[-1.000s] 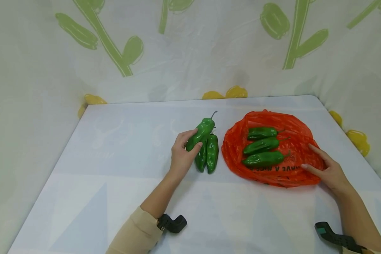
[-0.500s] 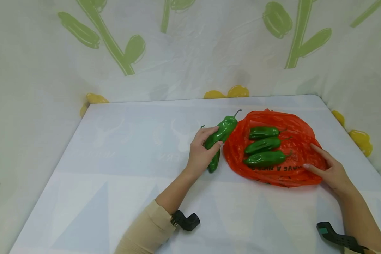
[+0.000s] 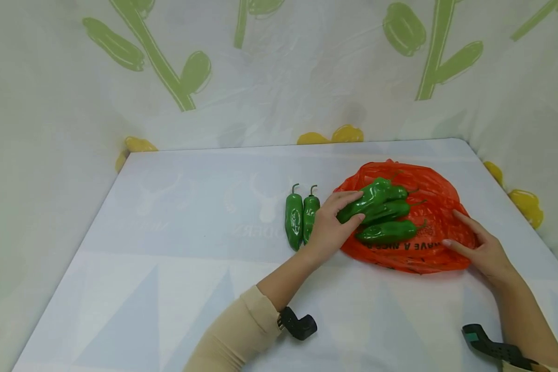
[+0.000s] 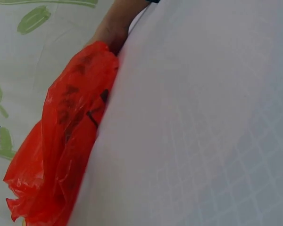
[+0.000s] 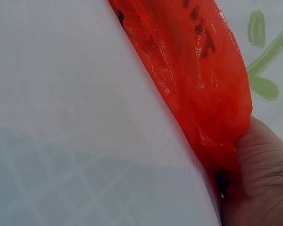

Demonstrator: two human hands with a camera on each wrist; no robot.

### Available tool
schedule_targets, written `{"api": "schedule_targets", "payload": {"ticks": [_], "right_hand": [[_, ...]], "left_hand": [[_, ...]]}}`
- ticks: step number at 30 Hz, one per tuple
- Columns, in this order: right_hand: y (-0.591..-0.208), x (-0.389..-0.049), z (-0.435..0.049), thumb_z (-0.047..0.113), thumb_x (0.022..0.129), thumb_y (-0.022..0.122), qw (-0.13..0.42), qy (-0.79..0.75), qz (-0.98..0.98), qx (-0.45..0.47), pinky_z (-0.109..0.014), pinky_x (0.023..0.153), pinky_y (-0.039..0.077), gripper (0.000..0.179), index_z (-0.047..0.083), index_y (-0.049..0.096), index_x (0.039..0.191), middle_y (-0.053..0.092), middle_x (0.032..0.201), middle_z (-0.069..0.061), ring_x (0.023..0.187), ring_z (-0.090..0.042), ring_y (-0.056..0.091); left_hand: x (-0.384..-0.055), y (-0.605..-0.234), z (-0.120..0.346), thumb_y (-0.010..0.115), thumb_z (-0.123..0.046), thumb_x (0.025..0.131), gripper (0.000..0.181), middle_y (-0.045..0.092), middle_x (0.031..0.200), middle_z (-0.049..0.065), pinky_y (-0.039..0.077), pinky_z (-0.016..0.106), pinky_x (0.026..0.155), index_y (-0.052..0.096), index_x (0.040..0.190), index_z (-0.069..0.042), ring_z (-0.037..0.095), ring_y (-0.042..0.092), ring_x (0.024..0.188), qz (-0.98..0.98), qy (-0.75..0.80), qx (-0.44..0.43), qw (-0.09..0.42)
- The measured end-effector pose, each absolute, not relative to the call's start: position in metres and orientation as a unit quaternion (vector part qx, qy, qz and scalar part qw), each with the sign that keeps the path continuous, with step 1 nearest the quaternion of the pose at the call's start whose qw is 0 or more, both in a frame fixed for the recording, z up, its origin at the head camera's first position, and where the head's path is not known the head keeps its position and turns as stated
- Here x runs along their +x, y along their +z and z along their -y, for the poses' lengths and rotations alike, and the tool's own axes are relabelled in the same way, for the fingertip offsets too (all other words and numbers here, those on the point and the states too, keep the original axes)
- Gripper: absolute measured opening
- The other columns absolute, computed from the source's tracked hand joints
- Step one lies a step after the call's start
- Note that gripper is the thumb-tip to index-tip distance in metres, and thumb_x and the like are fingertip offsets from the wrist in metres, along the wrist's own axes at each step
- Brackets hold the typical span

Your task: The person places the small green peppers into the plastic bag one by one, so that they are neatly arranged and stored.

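Observation:
My left hand (image 3: 334, 219) grips a glossy green pepper (image 3: 374, 195) between thumb and fingers. This pepper is over the left part of a red plastic bag (image 3: 434, 178), overlapping other peppers there. Several green peppers, among them the nearest one (image 3: 386, 233), are at the bag's opening with stems pointing right. My right hand (image 3: 485, 256) holds the bag's right edge, its thumb lying on the plastic. In the right wrist view the thumb (image 5: 264, 155) is against the red film (image 5: 188, 84). Two more peppers, one the left pepper (image 3: 294, 219), stand side by side left of the bag.
The white table (image 3: 190, 206) with pale blue patterns runs back to a wall cloth (image 3: 297, 77) printed with green plants. Black wrist cameras, such as the left wrist camera (image 3: 298, 324), sit on both forearms.
My left hand has carried its pepper rightward, from above the two peppers on the table to over the bag. The right hand stays at the bag's edge.

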State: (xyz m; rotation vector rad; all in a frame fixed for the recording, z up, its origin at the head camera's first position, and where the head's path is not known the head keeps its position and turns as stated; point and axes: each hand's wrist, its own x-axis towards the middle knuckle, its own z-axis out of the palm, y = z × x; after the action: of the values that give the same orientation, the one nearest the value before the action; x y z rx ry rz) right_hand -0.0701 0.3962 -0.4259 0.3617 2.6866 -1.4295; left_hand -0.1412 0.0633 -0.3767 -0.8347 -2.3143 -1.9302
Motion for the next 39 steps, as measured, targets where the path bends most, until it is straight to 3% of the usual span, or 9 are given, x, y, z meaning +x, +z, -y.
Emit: {"api": "schedule_targets", "payload": {"ticks": [3,7,9,10,14,16,19,30,39], "right_hand": [[-0.427,-0.07,-0.397,0.034,0.094,0.057,0.04,-0.461,-0.879,0.119,-0.048,0.114,0.017,0.073,0.041,0.012,0.15,-0.002,0.16,0.002,0.145,-0.031,-0.005],[-0.427,-0.07,-0.397,0.035,0.094,0.057,0.046,-0.456,-0.881,0.121,-0.042,0.113,0.021,0.073,0.042,0.011,0.15,-0.003,0.16,0.001,0.145,-0.032,-0.005],[-0.427,-0.07,-0.398,0.035,0.094,0.057,0.045,-0.452,-0.883,0.12,-0.027,0.11,0.026,0.072,0.042,0.011,0.149,-0.003,0.16,0.0,0.145,-0.032,-0.004],[-0.426,-0.07,-0.398,0.035,0.094,0.057,0.045,-0.453,-0.882,0.119,-0.033,0.112,0.024,0.072,0.042,0.011,0.149,-0.003,0.16,0.0,0.145,-0.032,-0.004],[-0.426,-0.069,-0.398,0.033,0.094,0.057,0.041,-0.457,-0.881,0.114,-0.035,0.114,0.022,0.072,0.042,0.012,0.15,-0.002,0.16,0.001,0.145,-0.03,-0.004],[-0.426,-0.069,-0.398,0.033,0.094,0.057,0.04,-0.463,-0.878,0.115,-0.055,0.112,0.016,0.072,0.041,0.012,0.15,-0.003,0.16,0.001,0.145,-0.031,-0.005],[-0.426,-0.069,-0.398,0.033,0.094,0.057,0.041,-0.468,-0.875,0.117,-0.064,0.108,0.013,0.073,0.041,0.011,0.15,-0.004,0.16,-0.001,0.145,-0.032,-0.006],[-0.424,-0.072,-0.397,0.036,0.093,0.057,0.052,-0.456,-0.88,0.122,-0.068,0.1,0.022,0.074,0.041,0.009,0.15,-0.005,0.159,-0.008,0.143,-0.039,-0.006],[-0.425,-0.071,-0.397,0.034,0.093,0.058,0.041,-0.462,-0.878,0.117,-0.067,0.104,0.017,0.073,0.041,0.012,0.15,-0.002,0.16,-0.005,0.145,-0.034,-0.005]], "left_hand": [[-0.139,-0.378,-0.07,0.063,-0.009,0.089,0.043,0.054,0.13,0.001,0.043,0.02,0.095,0.057,0.131,-0.014,0.008,0.047,0.12,0.742,-0.608,-0.284,0.003],[-0.136,-0.38,-0.079,0.062,-0.009,0.09,0.043,0.053,0.131,0.001,0.043,0.017,0.093,0.056,0.132,-0.014,0.006,0.047,0.121,0.744,-0.592,-0.31,-0.011],[-0.136,-0.381,-0.083,0.062,-0.009,0.09,0.042,0.053,0.132,0.002,0.042,0.016,0.093,0.056,0.132,-0.014,0.006,0.046,0.123,0.747,-0.579,-0.325,-0.018],[-0.135,-0.382,-0.086,0.062,-0.01,0.09,0.042,0.053,0.132,0.001,0.042,0.015,0.093,0.056,0.132,-0.014,0.006,0.046,0.123,0.75,-0.57,-0.334,-0.022],[-0.134,-0.384,-0.094,0.062,-0.011,0.091,0.041,0.052,0.133,0.0,0.04,0.013,0.094,0.057,0.131,-0.014,0.007,0.045,0.125,0.764,-0.535,-0.358,-0.036],[-0.133,-0.385,-0.098,0.061,-0.013,0.091,0.04,0.052,0.133,-0.001,0.039,0.014,0.094,0.057,0.131,-0.016,0.007,0.044,0.124,0.773,-0.518,-0.363,-0.047],[-0.133,-0.386,-0.101,0.06,-0.015,0.092,0.04,0.052,0.135,-0.003,0.038,0.017,0.096,0.057,0.132,-0.018,0.008,0.042,0.124,0.783,-0.501,-0.363,-0.063],[-0.129,-0.393,-0.101,0.058,-0.018,0.093,0.04,0.052,0.137,-0.003,0.034,0.025,0.104,0.056,0.133,-0.019,0.011,0.037,0.13,0.794,-0.451,-0.387,-0.128],[-0.129,-0.395,-0.104,0.059,-0.02,0.093,0.04,0.052,0.136,-0.005,0.032,0.023,0.105,0.057,0.132,-0.02,0.011,0.037,0.13,0.808,-0.413,-0.394,-0.146]]}}
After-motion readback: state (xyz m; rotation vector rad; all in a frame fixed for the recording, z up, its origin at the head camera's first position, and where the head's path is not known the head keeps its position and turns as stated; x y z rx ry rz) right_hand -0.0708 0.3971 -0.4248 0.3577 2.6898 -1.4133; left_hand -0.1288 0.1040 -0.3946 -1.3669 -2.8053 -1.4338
